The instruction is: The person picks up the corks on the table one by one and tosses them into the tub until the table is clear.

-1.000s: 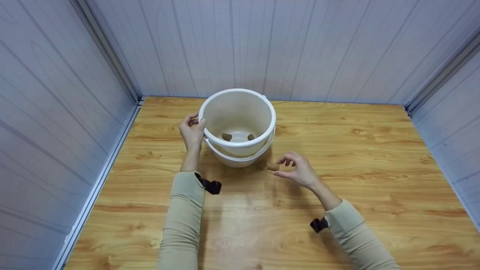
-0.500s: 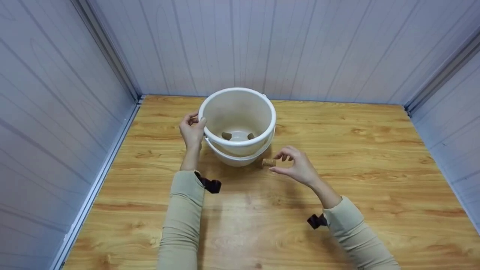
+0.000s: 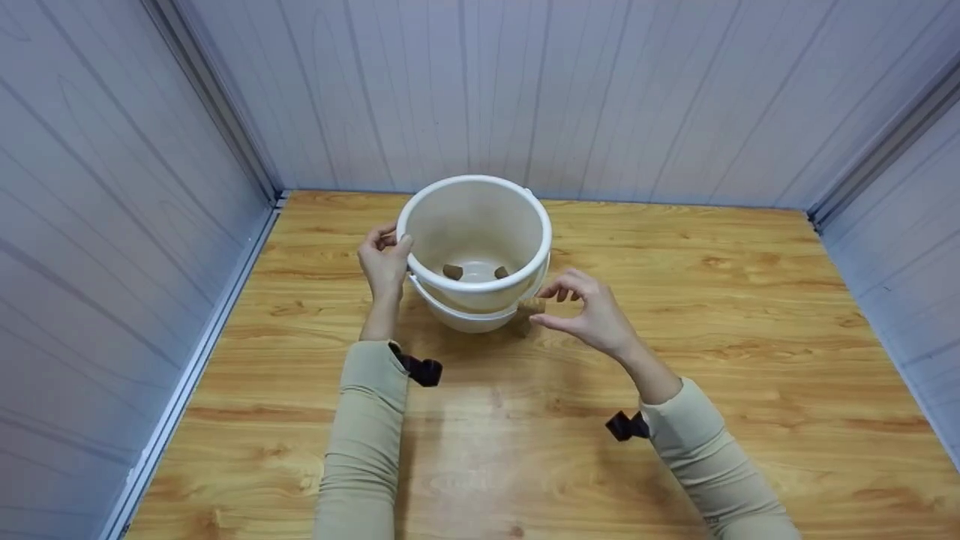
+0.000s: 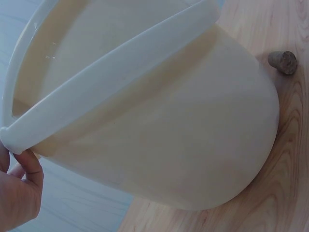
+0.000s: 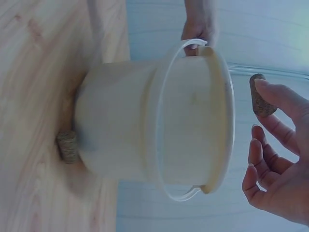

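A white bucket (image 3: 474, 304) with a white handle stands upright on the wood-grain surface. My left hand (image 3: 384, 268) grips its rim on the left side, thumb over the edge. Two corks lie inside on the bottom, a left cork (image 3: 452, 272) and a right cork (image 3: 501, 273). My right hand (image 3: 592, 319) pinches another cork (image 5: 261, 96) between thumb and index finger, while the other fingers are loosely bent. In the head view this held cork is in front of the bucket's right side. One more cork (image 5: 67, 146) lies on the surface close against the bucket's base.
A pale panel wall (image 3: 600, 97) rises behind the bucket, with side walls at left (image 3: 97, 247) and right (image 3: 900, 247). The wood-grain surface (image 3: 750, 322) extends to both sides and in front. The bucket's handle (image 5: 159, 121) hangs down along its side.
My right hand has lifted the pinched cork and moved it up and leftward to the bucket's side. My left hand has stayed on the rim, and the bucket has not moved.
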